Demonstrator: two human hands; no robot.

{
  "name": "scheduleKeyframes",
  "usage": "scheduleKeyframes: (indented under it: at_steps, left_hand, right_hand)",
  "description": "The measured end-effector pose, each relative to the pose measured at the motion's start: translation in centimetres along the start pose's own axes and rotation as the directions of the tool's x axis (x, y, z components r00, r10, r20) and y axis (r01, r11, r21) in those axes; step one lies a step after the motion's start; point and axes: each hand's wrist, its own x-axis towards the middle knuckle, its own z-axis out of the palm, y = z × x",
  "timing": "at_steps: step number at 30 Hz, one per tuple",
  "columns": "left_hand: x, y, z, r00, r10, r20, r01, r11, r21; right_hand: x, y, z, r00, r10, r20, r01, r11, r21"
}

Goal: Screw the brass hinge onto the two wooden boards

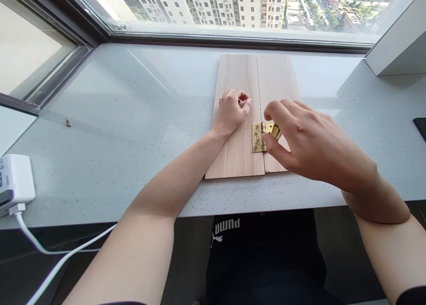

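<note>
Two light wooden boards lie side by side on the grey speckled sill, the left board (237, 87) and the right board (278, 78). A brass hinge (257, 138) lies across their seam near the front. My left hand (231, 112) rests on the left board in a loose fist, its fingers curled round something small I cannot make out. My right hand (306, 140) hovers over the hinge's right leaf, thumb and fingers pinched at it; the right half of the hinge is hidden under the fingers.
A white power adapter (13, 180) with a white cable (53, 260) sits at the sill's left front edge. A small dark bit (68, 123) lies at left. A white block (399, 47) stands at far right, a dark object (421, 126) at the right edge. Window behind.
</note>
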Motion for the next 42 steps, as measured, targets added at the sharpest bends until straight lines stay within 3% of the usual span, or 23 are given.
scheduleKeyframes:
  at_steps: [4, 11, 16, 23, 26, 28, 30, 35, 39, 40, 42]
  left_hand:
    - [0.1, -0.1, 0.4, 0.999, -0.017, -0.031, 0.017, 1.0, 0.007]
    - [0.2, 0.0, 0.0, 1.0, -0.018, 0.016, 0.018, 1.0, -0.011]
    - [0.4, 0.0, 0.3, 1.0, -0.019, 0.007, 0.019, 1.0, 0.009]
    - [-0.1, 0.5, 0.8, 0.985, 0.157, -0.07, -0.153, 0.987, 0.057]
    - [-0.9, 2.0, 0.3, 0.961, 0.275, 0.011, -0.275, 0.96, 0.046]
    - [-1.5, 3.1, -0.3, 0.93, 0.341, 0.137, -0.347, 0.938, 0.016]
    - [-2.0, 3.9, -0.8, 0.872, 0.399, 0.283, -0.406, 0.913, -0.034]
    - [-2.7, 5.1, -1.8, 0.68, 0.527, 0.51, -0.472, 0.847, -0.246]
    - [-3.3, 6.8, -3.0, 0.531, 0.55, 0.644, -0.478, 0.823, -0.308]
    - [-3.6, 7.2, -3.2, 0.505, 0.547, 0.668, -0.482, 0.82, -0.308]
    - [-4.0, 7.8, -3.6, 0.498, 0.531, 0.686, -0.493, 0.824, -0.28]
  right_hand:
    - [0.6, 0.0, -0.4, 0.984, 0.163, 0.075, -0.16, 0.986, -0.052]
    - [-0.1, 0.4, 0.0, 0.994, -0.108, 0.007, 0.107, 0.985, 0.133]
    - [-0.3, 0.4, -0.4, 0.994, -0.103, 0.04, 0.096, 0.982, 0.164]
    - [-0.3, 0.5, -0.6, 0.999, -0.016, 0.037, 0.012, 0.994, 0.108]
    - [-0.2, 0.3, -0.6, 0.999, 0.052, -0.004, -0.052, 0.995, 0.083]
    - [-0.1, 0.2, -0.7, 0.993, 0.114, 0.015, -0.115, 0.992, 0.06]
    - [0.0, 0.3, -0.9, 0.986, 0.155, 0.059, -0.158, 0.986, 0.05]
    - [-0.2, 0.5, -1.2, 0.997, 0.065, 0.047, -0.069, 0.995, 0.077]
    - [-0.7, 0.6, -1.1, 0.999, 0.024, 0.035, -0.027, 0.996, 0.086]
    - [-0.7, 0.7, -1.1, 0.999, 0.02, 0.043, -0.024, 0.996, 0.089]
    - [-0.8, 0.6, -1.0, 0.998, 0.023, 0.051, -0.027, 0.996, 0.08]
